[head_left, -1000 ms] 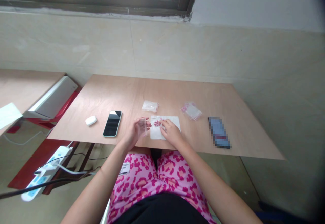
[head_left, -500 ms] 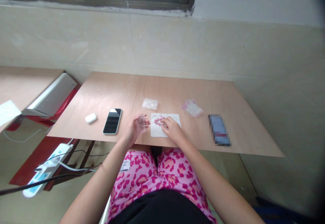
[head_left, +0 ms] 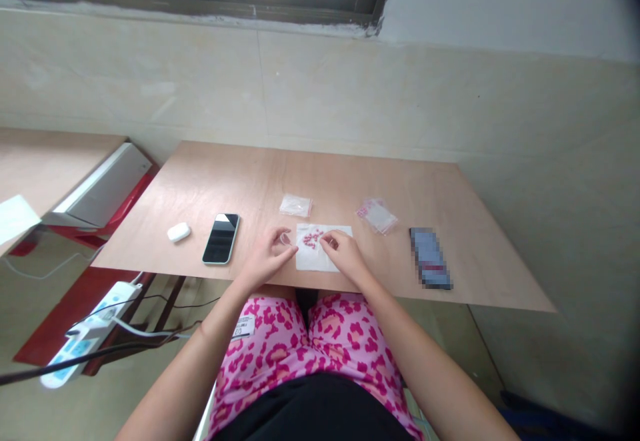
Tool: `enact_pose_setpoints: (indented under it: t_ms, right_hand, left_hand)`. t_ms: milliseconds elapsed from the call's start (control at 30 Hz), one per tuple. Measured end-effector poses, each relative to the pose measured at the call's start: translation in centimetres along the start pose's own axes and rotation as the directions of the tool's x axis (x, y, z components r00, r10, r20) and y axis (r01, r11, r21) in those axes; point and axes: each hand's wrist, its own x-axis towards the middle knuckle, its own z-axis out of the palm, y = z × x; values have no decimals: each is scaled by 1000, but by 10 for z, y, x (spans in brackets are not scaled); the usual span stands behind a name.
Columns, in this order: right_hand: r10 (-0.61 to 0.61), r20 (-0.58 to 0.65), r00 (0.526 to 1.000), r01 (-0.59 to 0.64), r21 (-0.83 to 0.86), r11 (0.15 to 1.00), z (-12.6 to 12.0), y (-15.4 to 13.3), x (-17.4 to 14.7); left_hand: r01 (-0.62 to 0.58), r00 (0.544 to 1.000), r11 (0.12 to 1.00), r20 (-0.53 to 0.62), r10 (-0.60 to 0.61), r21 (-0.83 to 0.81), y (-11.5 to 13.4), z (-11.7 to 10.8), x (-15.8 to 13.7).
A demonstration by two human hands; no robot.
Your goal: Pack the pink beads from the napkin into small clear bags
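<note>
My left hand [head_left: 267, 257] is closed on a small clear plastic bag [head_left: 285, 239], whose edge shows between thumb and fingers just left of a white paper sheet [head_left: 320, 263]. Small pink-red beads [head_left: 312, 238] lie in a loose cluster on that sheet. My right hand [head_left: 345, 252] hovers over the sheet's right part, thumb and fingertips pinched together beside the beads. Whatever sits in that pinch is too small to make out.
Behind the sheet lie a stack of clear bags [head_left: 296, 205] and, to the right, bags with pink contents [head_left: 379, 216]. A phone [head_left: 221, 239] and white case [head_left: 179, 232] are at left; a blurred phone [head_left: 431, 258] at right. A power strip [head_left: 90, 337] hangs left below the table [head_left: 410, 181].
My left hand has turned and its fingers have folded in, so less of the bag shows. My right hand has drawn slightly right, off the beads, with its fingertips pinched.
</note>
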Motion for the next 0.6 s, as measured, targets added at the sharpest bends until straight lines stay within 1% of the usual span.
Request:
enact_pose_setpoints:
  t_ms: [67, 133, 200, 300, 333, 400, 500, 533, 600]
  right_hand:
    - [85, -22, 996, -82, 121, 989, 2, -3, 1]
    - [137, 3, 991, -133, 262, 956, 7, -10, 0]
    - [124, 94, 988, -150, 364, 919, 12, -19, -3]
    - [64, 246, 967, -165, 414, 895, 15, -27, -5]
    - [55, 263, 963, -163, 409, 898, 14, -28, -5]
    - [69, 215, 974, -146, 363, 920, 10, -24, -4]
    - [102, 78, 992, -116, 196, 974, 5, -13, -3]
    - [98, 47, 994, -103, 133, 986, 5, -10, -3]
    - [60, 24, 998, -60, 7, 998, 7, -6, -5]
  left_hand:
    - [-92, 996, 978, 8, 92, 188, -3, 3, -2]
    - [-158, 987, 940, 42, 153, 301, -7, 8, -3]
    - [-190, 982, 913, 69, 177, 360, -12, 14, -3]
    - [-201, 980, 906, 78, 185, 372, -16, 19, -3]
    - [-201, 979, 911, 79, 185, 359, -17, 20, -3]
    - [-196, 981, 929, 76, 181, 314, -16, 20, -3]
    - [-166, 986, 962, 55, 157, 215, -15, 19, -4]
    - [-153, 988, 973, 42, 148, 175, -15, 19, -4]
    - [-129, 992, 986, 20, 128, 102, -15, 19, -4]
